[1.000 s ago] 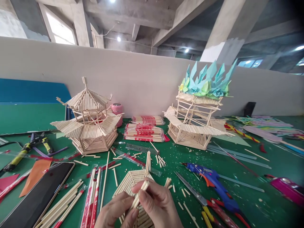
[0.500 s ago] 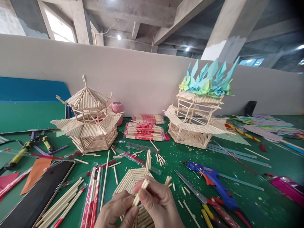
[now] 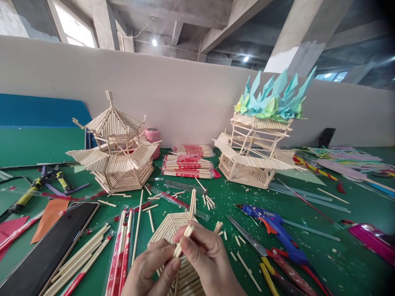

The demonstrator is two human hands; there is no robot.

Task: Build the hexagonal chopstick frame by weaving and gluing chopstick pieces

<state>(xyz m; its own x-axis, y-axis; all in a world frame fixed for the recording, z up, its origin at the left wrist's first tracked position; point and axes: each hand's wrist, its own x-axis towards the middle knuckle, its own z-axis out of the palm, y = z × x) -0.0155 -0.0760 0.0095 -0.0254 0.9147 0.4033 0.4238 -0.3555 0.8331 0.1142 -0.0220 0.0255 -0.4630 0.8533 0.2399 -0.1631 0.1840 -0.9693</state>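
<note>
Between my two hands is a short bundle of pale wooden sticks (image 3: 184, 241), tilted up to the right. My left hand (image 3: 154, 267) pinches its lower end with thumb and forefinger. Around its upper part, the thumb and fingers of my right hand (image 3: 207, 257) are closed. Just below and behind them lies a polygonal stick base (image 3: 168, 226), partly hidden by my hands. A small cluster of upright sticks (image 3: 193, 203) rises at its far edge, and another short bundle (image 3: 218, 227) shows beyond my right hand.
Two stick pavilions (image 3: 123, 164) (image 3: 247, 164) stand at the back, the right one topped with folded paper. A blue glue gun (image 3: 274, 226) and scissors (image 3: 247, 234) lie to the right. At left are a phone (image 3: 52, 250), loose sticks (image 3: 82, 259) and wrapped chopsticks (image 3: 121, 250).
The whole view has shifted slightly, so most things sit a little higher in the picture. Both hands keep the same grip on the short bundle.
</note>
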